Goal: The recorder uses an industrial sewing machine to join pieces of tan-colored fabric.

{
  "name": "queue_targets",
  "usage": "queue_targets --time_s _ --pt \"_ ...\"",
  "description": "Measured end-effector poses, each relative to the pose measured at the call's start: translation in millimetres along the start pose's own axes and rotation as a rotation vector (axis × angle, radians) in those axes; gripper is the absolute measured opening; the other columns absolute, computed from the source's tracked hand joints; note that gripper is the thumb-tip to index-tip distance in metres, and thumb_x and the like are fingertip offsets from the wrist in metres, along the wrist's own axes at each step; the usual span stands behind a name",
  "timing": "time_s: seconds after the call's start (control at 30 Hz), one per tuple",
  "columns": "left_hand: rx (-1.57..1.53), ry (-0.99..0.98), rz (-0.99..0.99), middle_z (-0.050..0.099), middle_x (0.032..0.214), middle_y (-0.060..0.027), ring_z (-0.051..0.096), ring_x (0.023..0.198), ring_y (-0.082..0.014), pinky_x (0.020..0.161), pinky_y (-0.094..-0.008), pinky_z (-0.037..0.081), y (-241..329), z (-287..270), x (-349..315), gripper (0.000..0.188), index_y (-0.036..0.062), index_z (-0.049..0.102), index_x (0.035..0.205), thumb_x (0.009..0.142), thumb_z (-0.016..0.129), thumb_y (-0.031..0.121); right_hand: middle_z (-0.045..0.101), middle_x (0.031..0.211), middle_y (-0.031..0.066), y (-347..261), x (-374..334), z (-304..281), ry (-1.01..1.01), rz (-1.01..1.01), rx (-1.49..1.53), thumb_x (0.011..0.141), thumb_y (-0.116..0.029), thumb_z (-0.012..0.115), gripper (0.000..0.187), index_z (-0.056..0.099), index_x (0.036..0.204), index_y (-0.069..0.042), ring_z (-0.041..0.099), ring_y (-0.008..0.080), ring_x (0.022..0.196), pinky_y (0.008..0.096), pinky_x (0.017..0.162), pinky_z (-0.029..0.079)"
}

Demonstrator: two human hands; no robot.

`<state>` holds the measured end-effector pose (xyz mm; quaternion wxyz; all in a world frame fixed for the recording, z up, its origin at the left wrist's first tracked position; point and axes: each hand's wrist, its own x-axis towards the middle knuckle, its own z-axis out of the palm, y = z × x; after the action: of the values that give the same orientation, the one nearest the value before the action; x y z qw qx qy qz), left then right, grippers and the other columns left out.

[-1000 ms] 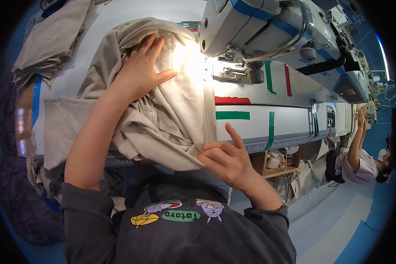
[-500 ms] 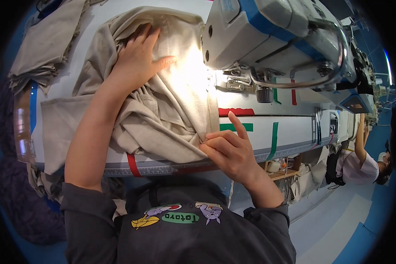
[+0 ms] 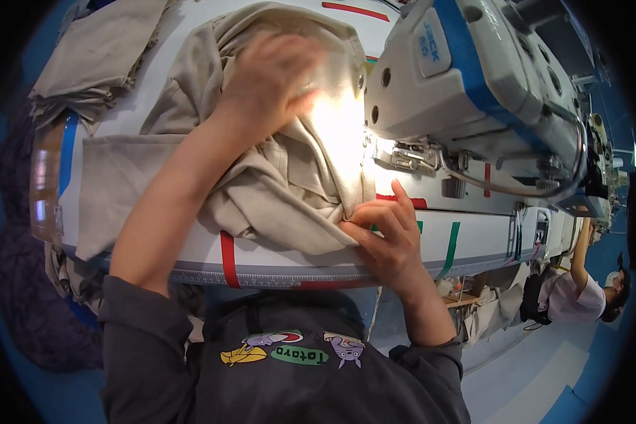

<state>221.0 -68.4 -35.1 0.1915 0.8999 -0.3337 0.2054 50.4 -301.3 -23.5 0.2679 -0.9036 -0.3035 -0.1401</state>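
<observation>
A bunched beige garment (image 3: 297, 169) lies in folds on the sewing table, its right edge beside the sewing machine's presser foot (image 3: 411, 157) under a bright lamp. My left hand (image 3: 272, 78) is over the upper part of the cloth, thumb out to the side. Motion smears its fingers, so I cannot tell whether they grip the fabric. My right hand (image 3: 390, 230) pinches the garment's near right edge between thumb and index finger, its other fingers loosely raised.
The white and blue sewing machine (image 3: 466, 71) fills the upper right. A stack of beige cut pieces (image 3: 102, 60) lies at the far left. Red tape (image 3: 230, 260) and a ruler strip (image 3: 297, 277) mark the front table edge. Another person (image 3: 576, 290) is at far right.
The whole view has shifted, moving the scene to the right. My left hand, flat with fingers spread before, has moved slightly rightward over the cloth and blurred. My right hand keeps its pinch.
</observation>
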Motion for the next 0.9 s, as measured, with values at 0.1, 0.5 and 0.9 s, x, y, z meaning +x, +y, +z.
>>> queue_targets --time_s 0.1,0.5,0.9 --pt "-0.326 -0.565 0.284 0.063 0.091 -0.0114 0.061 0.085 -0.0278 0.077 -0.0408 0.049 59.3 -36.5 -15.4 0.051 0.0062 0.059 0.121 0.083 0.07 0.037 0.057 0.087 -0.0022 -3.1 -12.7 0.0 -0.02 -0.03 -0.047 0.07 -0.008 0.069 0.023 0.07 0.092 -0.015 0.062 0.014 0.088 0.0535 0.113 0.032" --pt "-0.363 -0.188 0.038 0.062 0.116 -0.0126 0.06 0.107 -0.0311 0.091 -0.0388 0.05 107.5 -59.6 -52.4 0.042 0.0028 0.059 0.123 0.084 0.069 0.016 0.057 0.084 -0.0012 -6.1 -22.4 6.7 -0.047 -0.086 0.083 0.072 -0.01 0.069 0.022 0.069 0.093 -0.012 0.063 0.0149 0.084 0.0476 0.108 0.041" --pt "-0.197 -0.412 0.177 0.047 0.145 -0.0105 0.038 0.138 -0.0266 0.118 -0.0434 0.024 78.1 -31.0 -55.5 0.065 0.0058 0.046 0.141 0.092 0.057 0.046 0.058 0.109 0.0087 35.5 23.3 1.3 0.047 0.206 -0.387 0.083 0.0 0.062 0.031 0.064 0.113 -0.007 0.057 0.0295 0.101 0.0392 0.087 0.049"
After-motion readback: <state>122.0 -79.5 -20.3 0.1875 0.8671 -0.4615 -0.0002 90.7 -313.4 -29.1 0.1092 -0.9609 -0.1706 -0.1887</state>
